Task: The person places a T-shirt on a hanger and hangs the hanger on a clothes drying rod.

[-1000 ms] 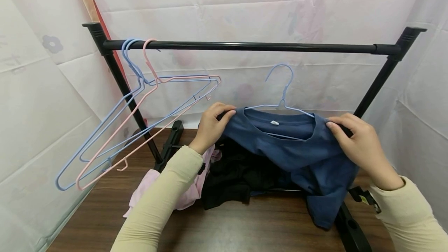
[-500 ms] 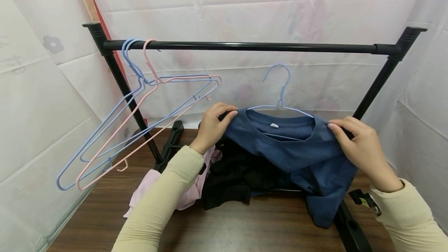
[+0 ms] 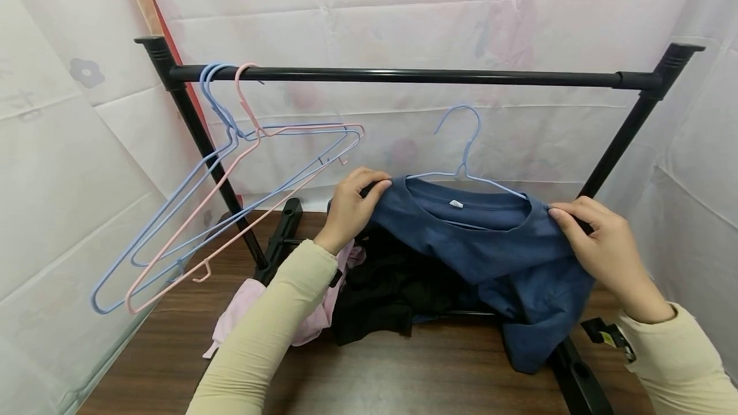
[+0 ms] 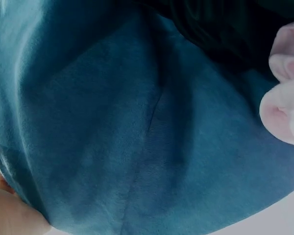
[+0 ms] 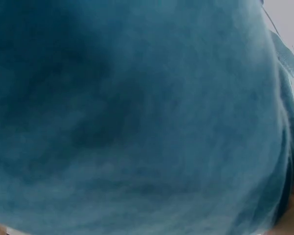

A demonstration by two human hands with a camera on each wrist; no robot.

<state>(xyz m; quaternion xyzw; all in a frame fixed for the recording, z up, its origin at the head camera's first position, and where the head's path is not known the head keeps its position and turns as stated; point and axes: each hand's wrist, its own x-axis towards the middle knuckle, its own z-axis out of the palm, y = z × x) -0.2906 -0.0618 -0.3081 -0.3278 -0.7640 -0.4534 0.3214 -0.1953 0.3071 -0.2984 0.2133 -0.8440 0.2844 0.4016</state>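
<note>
A dark blue shirt (image 3: 461,248) is held up by its shoulders below the rack's bar. Inside its neckline sits a light blue hanger (image 3: 464,165), whose hook stands up free of the bar. My left hand (image 3: 352,207) pinches the shirt's shoulder on the left between thumb and fingers. At the other shoulder, my right hand (image 3: 602,242) pinches the cloth the same way. The blue cloth (image 4: 98,122) fills most of the left wrist view, with part of the hand at the lower left corner. In the right wrist view the shirt (image 5: 137,122) covers nearly everything.
A black garment rack (image 3: 403,75) spans the view. Several blue and pink hangers (image 3: 254,136) hang at the left of its bar. A black garment (image 3: 398,293) and a pink garment (image 3: 311,322) lie on the wooden table (image 3: 369,376). Pale cloth walls surround it.
My right hand has shifted slightly right, drawing the shirt's right shoulder and neckline outward. The left hand has barely moved, and the hanger's hook has swayed a little.
</note>
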